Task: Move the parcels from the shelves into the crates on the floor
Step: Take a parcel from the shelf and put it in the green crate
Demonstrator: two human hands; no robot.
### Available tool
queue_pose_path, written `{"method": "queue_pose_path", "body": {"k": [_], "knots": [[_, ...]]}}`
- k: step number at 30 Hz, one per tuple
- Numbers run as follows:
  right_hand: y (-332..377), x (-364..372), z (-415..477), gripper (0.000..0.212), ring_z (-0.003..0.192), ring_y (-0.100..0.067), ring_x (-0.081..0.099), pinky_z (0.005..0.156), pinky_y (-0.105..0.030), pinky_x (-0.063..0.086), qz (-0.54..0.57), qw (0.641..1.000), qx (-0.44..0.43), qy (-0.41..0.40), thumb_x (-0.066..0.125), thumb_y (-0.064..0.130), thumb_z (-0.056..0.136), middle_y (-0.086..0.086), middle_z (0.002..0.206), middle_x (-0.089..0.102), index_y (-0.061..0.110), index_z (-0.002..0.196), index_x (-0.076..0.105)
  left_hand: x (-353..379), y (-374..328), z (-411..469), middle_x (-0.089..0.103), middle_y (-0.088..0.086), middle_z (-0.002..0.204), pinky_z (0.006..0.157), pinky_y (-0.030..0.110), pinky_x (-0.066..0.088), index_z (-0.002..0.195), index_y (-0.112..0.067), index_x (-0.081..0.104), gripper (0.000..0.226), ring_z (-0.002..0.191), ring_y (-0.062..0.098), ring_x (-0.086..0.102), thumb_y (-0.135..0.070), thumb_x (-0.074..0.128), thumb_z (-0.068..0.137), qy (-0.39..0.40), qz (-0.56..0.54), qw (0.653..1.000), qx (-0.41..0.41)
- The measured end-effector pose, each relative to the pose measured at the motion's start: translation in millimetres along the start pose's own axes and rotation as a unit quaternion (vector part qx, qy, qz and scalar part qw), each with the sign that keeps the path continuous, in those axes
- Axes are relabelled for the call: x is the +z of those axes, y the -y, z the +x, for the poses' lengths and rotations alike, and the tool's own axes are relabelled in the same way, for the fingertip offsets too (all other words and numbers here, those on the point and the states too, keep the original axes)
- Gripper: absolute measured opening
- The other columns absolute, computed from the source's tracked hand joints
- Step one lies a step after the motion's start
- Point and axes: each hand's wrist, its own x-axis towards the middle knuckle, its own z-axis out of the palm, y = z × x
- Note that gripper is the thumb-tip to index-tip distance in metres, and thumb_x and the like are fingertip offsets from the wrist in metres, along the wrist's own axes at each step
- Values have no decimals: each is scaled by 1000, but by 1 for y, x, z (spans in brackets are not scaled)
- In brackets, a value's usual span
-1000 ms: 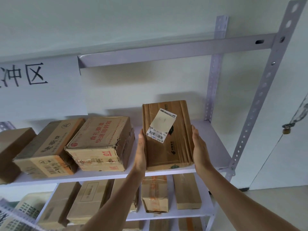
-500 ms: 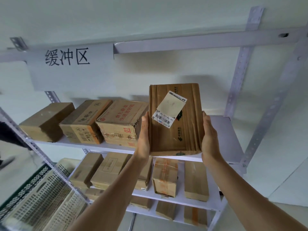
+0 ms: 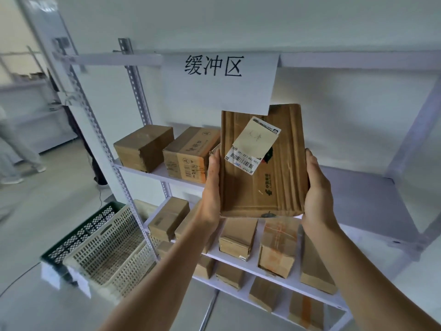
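Parcel (image 3: 262, 168): a flat, oblong cardboard carton, brown and ribbed with lengthwise creases, its near edge slightly crushed. A white shipping label (image 3: 253, 145) with a barcode sits crooked on the front face, with green print just below it. It is held upright in the air in front of the upper shelf (image 3: 358, 187), touching no board. The left hand (image 3: 211, 194) clamps one long edge and the right hand (image 3: 318, 194) the other, thumbs lying along the front (the fingers are hidden behind the carton).

Two squat brown boxes (image 3: 143, 148) stand on that shelf to the left; more cartons fill the tiers below. On the floor at the left sit a cream crate (image 3: 114, 254) of perforated plastic and, just behind it, a dark green crate (image 3: 78, 237) with lattice walls.

Against half a second ago, the grip is unchanged. The view has swung left: the parcel now covers the third box and meets the lower corner of the paper sign (image 3: 219, 80). Both crates show more fully.
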Motion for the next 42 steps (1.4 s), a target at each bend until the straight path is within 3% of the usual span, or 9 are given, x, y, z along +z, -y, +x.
{"method": "queue_pose_path", "body": {"k": [4,8,13,16,20,26,32,37,42], "knots": [[-19,66,-39,87,149,-19,48,126,-55,35,0,1000,16,25,44,85,84,8,159,54,38,157,48,-73,-18,-32,67,5,147,111,35,53,155,-22,54,63,137,22,64,-51,13,117,-30,1,999,-26],[-41,136,-77,103,150,-18,46,126,-55,33,-12,997,39,61,50,100,69,12,160,52,45,155,47,-152,-31,-69,65,6,151,123,59,40,158,-28,51,71,141,30,60,-69,20,108,-79,29,995,-53],[-67,221,-114,91,150,-18,46,126,-55,34,-16,990,61,126,46,88,78,11,161,51,45,158,43,-242,-43,-112,68,11,146,122,62,41,154,-20,56,76,137,36,63,-68,17,110,-145,51,984,-91],[-83,269,-129,98,149,-19,49,125,-54,36,-27,982,77,169,44,88,77,8,161,52,37,160,43,-287,-49,-137,76,10,133,113,54,54,145,-25,67,77,124,32,72,-75,26,103,-192,32,974,-116],[-114,339,-147,85,144,-22,54,122,-54,41,-31,969,116,215,44,80,87,4,159,54,37,159,44,-354,-52,-161,82,1,120,90,35,64,123,-41,78,60,112,21,79,-78,36,102,-276,20,953,-127],[-166,445,-143,96,153,-20,42,127,-53,33,-26,953,153,260,47,87,76,4,168,41,39,160,43,-454,-44,-164,76,-3,134,103,36,60,137,-41,70,56,125,18,72,-74,40,105,-345,28,930,-121],[-218,552,-121,82,153,-8,37,130,-48,26,-12,941,177,290,44,73,89,17,165,40,36,163,38,-552,-47,-131,78,-7,129,89,23,61,128,-48,74,51,120,13,74,-72,36,105,-358,47,921,-150],[-239,629,-103,74,152,-5,30,128,-40,21,-38,936,169,306,39,72,96,18,168,35,40,163,35,-627,-53,-100,72,-10,142,101,26,58,150,-40,60,57,131,12,68,-68,30,109,-367,62,915,-154],[-256,700,-95,65,148,-1,28,123,-36,20,-53,938,167,298,38,66,104,16,167,33,39,163,34,-698,-60,-77,71,-13,143,103,24,56,150,-40,59,56,132,9,67,-66,31,108,-369,64,910,-176]]}}
